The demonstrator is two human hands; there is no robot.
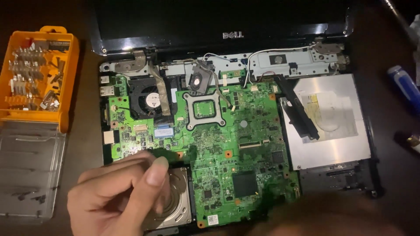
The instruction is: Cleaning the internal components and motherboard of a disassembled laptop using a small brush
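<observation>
An opened laptop lies before me with its green motherboard [245, 144] bare. My left hand [118, 196] hovers over the board's lower left corner and the silver hard drive [177, 203]. Its thumb and fingertips are pinched together near the board's edge, and I see nothing between them. A blurred brownish shape at the bottom right edge looks like my right hand [332, 216]; its fingers are not visible. The square processor socket [204, 109] sits near the board's middle, with the black fan [146, 98] to its left.
A silver optical drive [332, 122] fills the laptop's right side, and the dark screen [218, 17] lies folded back. An orange case of screwdriver bits [37, 74] with its clear lid [26, 170] open stands at the left. A blue object [404, 85] lies at the far right.
</observation>
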